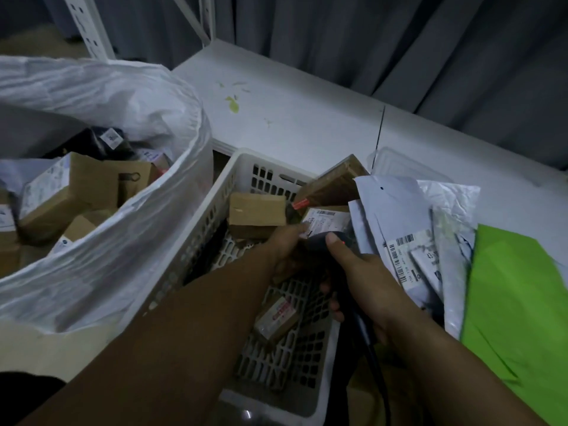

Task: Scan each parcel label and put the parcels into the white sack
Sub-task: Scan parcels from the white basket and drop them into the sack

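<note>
My left hand (287,244) reaches into the white plastic basket (196,235) and grips a small brown parcel with a white label (327,219). My right hand (359,272) holds a dark handheld scanner (319,241) with its thumb on top; a small red light shows beside the thumb, and the scanner's nose sits right at the label. Its black cable (368,348) runs down toward me. Other cardboard parcels (256,210) lie in the basket. The white sack (123,210) stands open at the left, holding several boxes (76,192).
White mailer bags with barcode labels (405,241) and a green bag (516,302) are piled at the right of the basket. A white table (292,112) lies behind, with grey curtains and a white shelf frame (89,26) beyond.
</note>
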